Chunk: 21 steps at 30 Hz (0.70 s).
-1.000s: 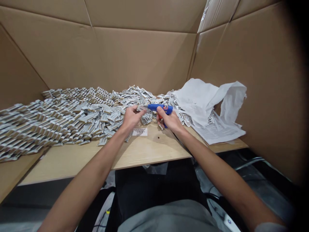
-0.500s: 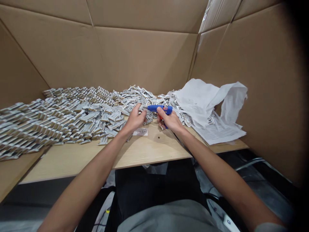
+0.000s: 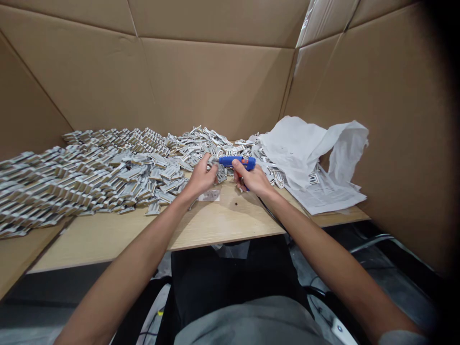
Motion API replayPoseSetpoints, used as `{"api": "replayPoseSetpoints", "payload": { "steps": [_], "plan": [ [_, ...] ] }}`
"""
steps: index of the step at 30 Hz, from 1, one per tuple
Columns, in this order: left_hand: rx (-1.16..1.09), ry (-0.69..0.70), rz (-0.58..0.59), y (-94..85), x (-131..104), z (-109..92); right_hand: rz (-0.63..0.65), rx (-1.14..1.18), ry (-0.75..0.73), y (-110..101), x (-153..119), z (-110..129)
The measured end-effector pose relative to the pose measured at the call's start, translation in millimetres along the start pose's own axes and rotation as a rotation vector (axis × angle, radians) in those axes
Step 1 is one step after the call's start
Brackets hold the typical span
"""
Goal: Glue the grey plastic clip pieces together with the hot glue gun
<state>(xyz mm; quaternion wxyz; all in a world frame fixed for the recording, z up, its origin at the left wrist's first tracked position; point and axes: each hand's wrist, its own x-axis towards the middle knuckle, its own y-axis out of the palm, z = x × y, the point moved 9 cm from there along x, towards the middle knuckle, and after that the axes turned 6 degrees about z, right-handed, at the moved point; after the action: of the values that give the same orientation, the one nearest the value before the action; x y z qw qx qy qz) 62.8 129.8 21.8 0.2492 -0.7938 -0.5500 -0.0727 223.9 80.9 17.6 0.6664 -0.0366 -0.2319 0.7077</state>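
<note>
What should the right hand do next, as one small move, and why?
Perhaps draw the blue tool slightly rightward: the right hand grips it, and its tip points toward the left hand, close to it; what that hand pinches, if anything, is unclear.

Cardboard panels [image 3: 215,81] stand around the wooden tabletop [image 3: 118,237]; at right, crumpled white sheeting [image 3: 294,143] lies partly over flat papers [image 3: 323,202].

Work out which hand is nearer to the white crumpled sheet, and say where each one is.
Right. The right hand, gripping the blue tool, is just left of the white crumpled sheet; the left hand is farther left, near the tool's tip.
</note>
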Motion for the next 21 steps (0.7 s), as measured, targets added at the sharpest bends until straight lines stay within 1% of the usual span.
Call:
{"api": "replayPoseSetpoints", "payload": {
  "steps": [6, 16, 21],
  "plan": [
    [-0.051, -0.061, -0.025, -0.9, -2.7, -1.9, 0.004, -0.064, 0.002, -0.8, -0.4, 0.1],
    [0.06, -0.002, -0.028, -2.9, -2.2, -5.3, -0.008, -0.096, 0.012, -1.9, 0.2, -5.0],
    [0.049, -0.03, -0.033, -3.1, -3.5, -5.8, -0.022, -0.097, 0.017, -2.9, 0.8, -7.3]
  ]
}}
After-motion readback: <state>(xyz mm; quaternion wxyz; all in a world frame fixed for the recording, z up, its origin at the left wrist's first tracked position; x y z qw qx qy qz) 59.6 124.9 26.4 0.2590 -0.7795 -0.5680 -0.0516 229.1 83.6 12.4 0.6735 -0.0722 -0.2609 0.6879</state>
